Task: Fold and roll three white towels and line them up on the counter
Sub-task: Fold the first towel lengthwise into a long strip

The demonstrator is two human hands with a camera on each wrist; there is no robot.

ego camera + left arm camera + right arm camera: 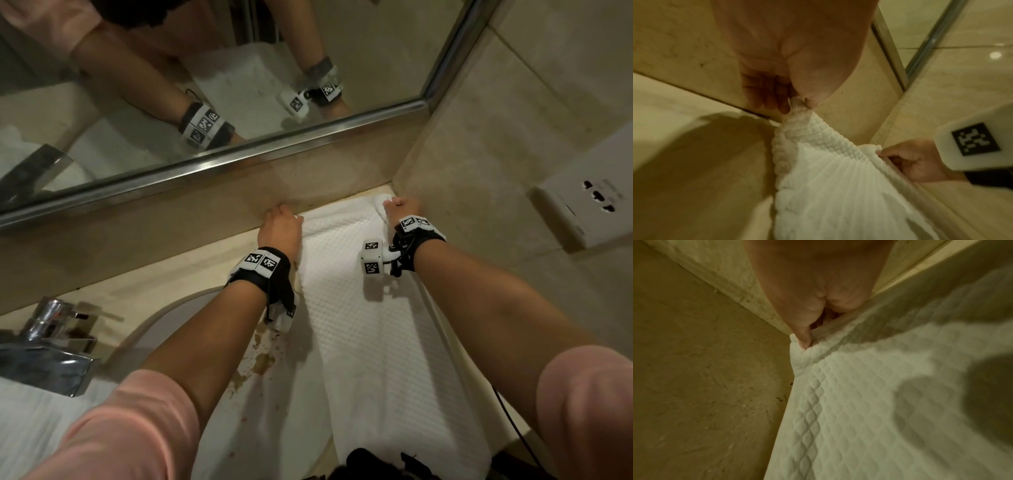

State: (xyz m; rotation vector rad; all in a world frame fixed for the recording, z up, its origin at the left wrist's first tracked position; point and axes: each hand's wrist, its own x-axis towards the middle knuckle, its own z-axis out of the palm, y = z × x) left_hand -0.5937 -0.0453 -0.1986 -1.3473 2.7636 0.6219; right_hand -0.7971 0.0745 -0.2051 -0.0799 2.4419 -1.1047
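Beige stone counter under a steel-framed mirror fills the head view: one white quilted towel lies with its long axis running from the wall toward the person, left hand and right hand at its two far corners. From the left wrist, fingers pinch one corner. From the right wrist, the thumb clamps the other. Only this towel shows clearly, unrolled.
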